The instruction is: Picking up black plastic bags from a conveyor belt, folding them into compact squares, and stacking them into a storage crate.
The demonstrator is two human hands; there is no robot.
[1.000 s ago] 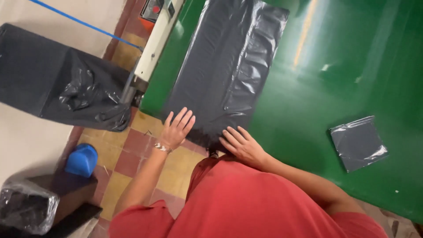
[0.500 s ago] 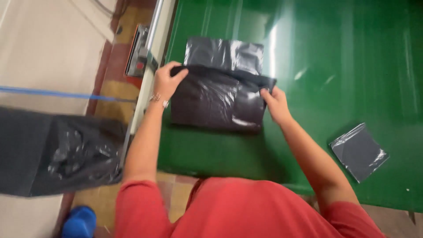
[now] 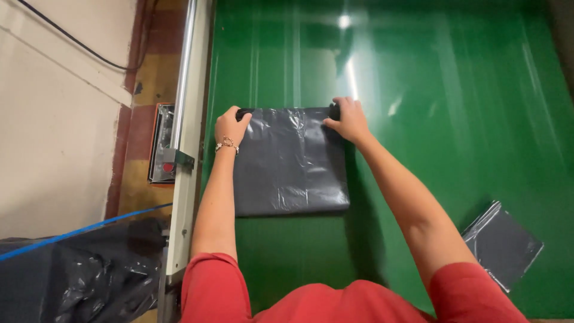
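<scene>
Landmark: I took the folded dark grey plastic bag (image 3: 290,161), a flat glossy rectangle, as my reference; it lay on the shiny green table (image 3: 454,119), nearer the table's left edge.
Left hand: my left hand (image 3: 232,127) sat on the bag's far left corner, its grip closed over the rolled far edge, a bracelet at the wrist.
Right hand: my right hand (image 3: 348,119) sat on the bag's far right corner, its grip likewise closed on that rolled edge.
Why held so: I judged that one hand at each end kept the far edge level and taut, so the plastic stayed square and did not slip on the slick top.
Second bag: a smaller folded grey plastic bag (image 3: 501,244) lay well apart, to the right of the big bag and nearer me, set aside at an angle.
Rail: a white metal rail (image 3: 186,149) ran along the table just left of the bag.
Bin: a black-lined bin (image 3: 84,275) stood beyond the rail, left of the bag and nearer me.
</scene>
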